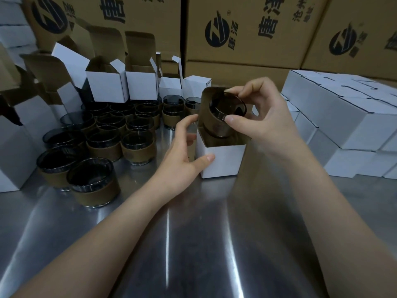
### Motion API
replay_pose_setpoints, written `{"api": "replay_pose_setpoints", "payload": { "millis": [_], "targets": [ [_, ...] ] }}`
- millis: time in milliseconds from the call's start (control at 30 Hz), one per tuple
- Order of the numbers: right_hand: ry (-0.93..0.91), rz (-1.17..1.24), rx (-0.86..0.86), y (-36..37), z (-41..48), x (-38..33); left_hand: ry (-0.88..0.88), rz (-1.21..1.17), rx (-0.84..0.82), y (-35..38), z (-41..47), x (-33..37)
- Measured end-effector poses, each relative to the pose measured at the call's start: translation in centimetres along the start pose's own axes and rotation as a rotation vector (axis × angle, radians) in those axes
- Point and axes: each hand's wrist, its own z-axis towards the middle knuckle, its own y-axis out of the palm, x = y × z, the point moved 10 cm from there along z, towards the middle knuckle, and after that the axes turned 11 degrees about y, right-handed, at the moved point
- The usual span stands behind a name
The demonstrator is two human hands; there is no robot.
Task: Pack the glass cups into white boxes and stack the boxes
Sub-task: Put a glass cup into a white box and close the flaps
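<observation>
Your right hand [266, 121] holds a glass cup [218, 126] by its rim. The fingers [231, 119] are closed on it in a pinch, with the thumb on the near edge and the forefinger on the far edge. The cup has a brown sleeve around its body and is tilted, its dark mouth turned up toward you. Its base sits just inside the open top of a white box [223, 160], not fully down. A brown-lined flap of the box stands up behind the cup at 11 o'clock.

Your left hand [182, 155] grips that box from its 9 o'clock side. The thumb lies across the lower front face and the other fingers curl up along the left wall near the top edge. The box stands upright on the shiny metal desk [193, 233], a little above the middle of the view.

From 8 to 10 o'clock of the box, a crowd of loose cups [111, 134] in the same brown sleeves stands upright on the desk, packed close together. Behind them, at 10 to 11 o'clock, a row of open boxes [107, 84] waits with flaps raised, and more stand along the left edge.

At 3 o'clock, closed boxes [348, 117] are stacked in layers against each other, well apart from the box you hold. Across the back, at 12 o'clock, large brown cartons [247, 29] with dark printed logos form a wall.
</observation>
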Motion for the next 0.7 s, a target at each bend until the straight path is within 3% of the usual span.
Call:
{"api": "replay_pose_setpoints", "payload": {
  "millis": [267,700],
  "targets": [
    [0.086,-0.110,-0.080,0.3,-0.1,0.7,0.017,0.034,-0.005,-0.1,0.1,0.1],
    [0.208,-0.481,-0.153,1.3,-0.2,1.9,0.050,0.070,-0.038,0.0,0.3,0.1]
  ]
}}
